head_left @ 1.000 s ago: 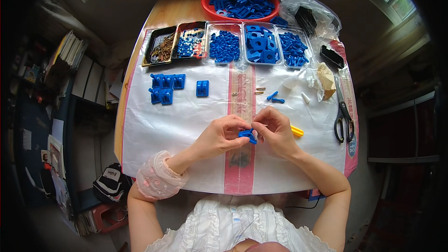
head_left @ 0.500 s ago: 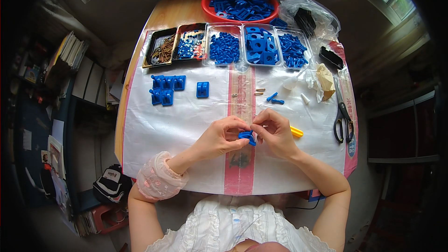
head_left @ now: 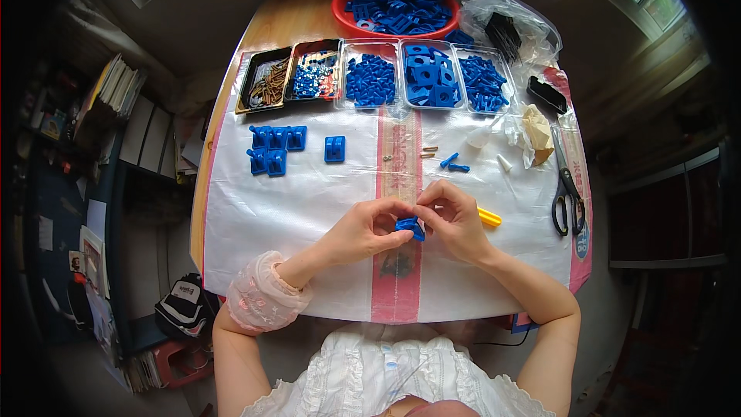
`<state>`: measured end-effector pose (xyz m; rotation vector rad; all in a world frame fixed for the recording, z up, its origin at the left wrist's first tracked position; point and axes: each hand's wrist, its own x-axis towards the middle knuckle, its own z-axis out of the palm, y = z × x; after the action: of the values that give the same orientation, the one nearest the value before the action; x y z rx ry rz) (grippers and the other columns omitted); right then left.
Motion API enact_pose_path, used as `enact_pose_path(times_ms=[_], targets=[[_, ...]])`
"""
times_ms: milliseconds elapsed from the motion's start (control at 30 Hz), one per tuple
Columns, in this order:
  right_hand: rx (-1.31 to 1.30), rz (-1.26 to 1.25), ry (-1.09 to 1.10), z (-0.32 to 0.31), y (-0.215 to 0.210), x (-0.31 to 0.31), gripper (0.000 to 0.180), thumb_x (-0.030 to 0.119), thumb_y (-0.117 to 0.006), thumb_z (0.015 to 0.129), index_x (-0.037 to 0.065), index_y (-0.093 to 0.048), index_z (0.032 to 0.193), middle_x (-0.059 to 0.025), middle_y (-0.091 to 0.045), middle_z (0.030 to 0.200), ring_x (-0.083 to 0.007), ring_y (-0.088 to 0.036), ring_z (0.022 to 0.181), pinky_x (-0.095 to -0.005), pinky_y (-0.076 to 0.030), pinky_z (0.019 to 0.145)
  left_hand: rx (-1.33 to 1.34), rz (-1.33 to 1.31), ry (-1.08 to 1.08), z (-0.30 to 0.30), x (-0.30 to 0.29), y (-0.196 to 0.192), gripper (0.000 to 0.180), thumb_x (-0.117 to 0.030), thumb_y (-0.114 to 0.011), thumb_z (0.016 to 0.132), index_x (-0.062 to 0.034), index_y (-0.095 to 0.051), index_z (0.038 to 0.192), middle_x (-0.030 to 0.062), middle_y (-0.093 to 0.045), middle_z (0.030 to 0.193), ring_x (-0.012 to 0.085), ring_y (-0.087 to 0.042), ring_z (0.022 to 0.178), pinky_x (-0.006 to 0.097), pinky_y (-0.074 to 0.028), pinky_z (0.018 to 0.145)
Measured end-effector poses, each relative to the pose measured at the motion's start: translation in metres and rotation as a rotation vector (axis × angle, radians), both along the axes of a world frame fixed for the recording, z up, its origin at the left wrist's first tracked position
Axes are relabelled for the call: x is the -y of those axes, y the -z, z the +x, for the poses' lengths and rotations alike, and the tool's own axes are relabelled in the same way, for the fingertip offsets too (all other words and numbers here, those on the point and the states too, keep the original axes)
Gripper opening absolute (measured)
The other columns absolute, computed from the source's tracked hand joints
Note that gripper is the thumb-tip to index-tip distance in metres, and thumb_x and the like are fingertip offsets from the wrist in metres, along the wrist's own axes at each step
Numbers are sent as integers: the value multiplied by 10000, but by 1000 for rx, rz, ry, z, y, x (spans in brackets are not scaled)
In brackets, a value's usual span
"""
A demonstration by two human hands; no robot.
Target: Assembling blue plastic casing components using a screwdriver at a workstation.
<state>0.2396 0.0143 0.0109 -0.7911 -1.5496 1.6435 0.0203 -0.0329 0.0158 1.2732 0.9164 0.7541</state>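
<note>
Over the middle of the table, my left hand (head_left: 370,225) is closed round a blue plastic bracket (head_left: 411,228), gripping it between thumb and fingers. My right hand (head_left: 450,218) meets it from the right, thumb and fingertips pinched at the bracket's upper edge; whatever they hold is too small to make out. Just beyond the hands lie two small blue levers (head_left: 454,163), a pair of brass pins (head_left: 428,152) and tiny silver bits (head_left: 388,158). A yellow-handled tool (head_left: 489,218) rests beside my right hand, partly hidden by it.
Farther left sit a single blue bracket (head_left: 334,149) and a cluster of assembled ones (head_left: 275,148). A row of trays (head_left: 372,104) with pins and blue parts spans the back, before a red basin (head_left: 340,18). Black scissors (head_left: 568,201) lie at the right edge, near crumpled paper (head_left: 538,135).
Almost nothing differs. Both hands stay at the bracket, with only a very slight shift of the fingers.
</note>
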Motion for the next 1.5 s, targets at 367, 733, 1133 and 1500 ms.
enact_pose_path(times_ms=[367,733,1133,1500], targets=[[55,165,-15,-1,0,2,67,4,-713,948,-12,-650,966,-36,-652,906,-72,-638,825,-236,-580,720,93,-154,-31,3,0,-5,236,-88,-671,1005,11,-635,1216,64,-733,1074,120,-702,1014,259,-580,871],[62,131,-9,-1,-5,3,46,-17,-699,944,-18,-663,972,-37,-657,877,-77,-650,811,-247,-576,706,143,-161,-69,-2,-3,8,258,-45,-713,956,8,-665,1204,61,-711,1092,126,-695,993,278,-597,867],[69,551,97,2,-9,2,143,-78,-752,871,-8,-645,935,-90,-659,899,-155,-696,780,-262,-581,671,207,-265,-75,-4,-6,7,323,-18,-672,962,5,-660,1284,87,-708,1207,133,-690,1073,290,-587,937],[141,703,79,1,-14,5,179,-69,-782,830,5,-642,915,-94,-670,900,-190,-684,731,-301,-538,618,225,-311,-70,-5,-3,5,286,-42,-651,992,5,-662,1274,74,-716,1185,114,-687,1053,277,-591,906]])
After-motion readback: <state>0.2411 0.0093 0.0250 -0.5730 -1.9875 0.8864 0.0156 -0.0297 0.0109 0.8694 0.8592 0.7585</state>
